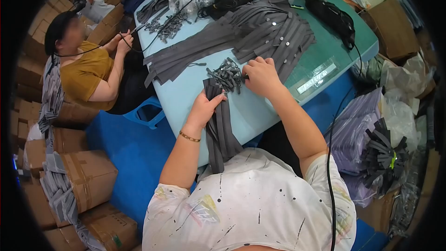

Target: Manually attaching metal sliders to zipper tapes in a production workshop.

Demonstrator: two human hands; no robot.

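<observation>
Zipper strips (224,128): a dark grey bundle is held over the table's near edge.
Left hand (203,108): closed around the bundle, thumb on top.
Right hand (261,78): fingers are drawn together beside the pile; whether a piece is pinched cannot be told.
Pile: small grey pieces (225,75) are heaped on the pale blue table (174,107).
Beyond: more strips (200,49) are spread out.
Table's left: a co-worker (88,76) is seated.

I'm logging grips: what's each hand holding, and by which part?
The left hand holds gray strips near their far end. The right hand is by small gray parts; its hold can't be told.
</observation>
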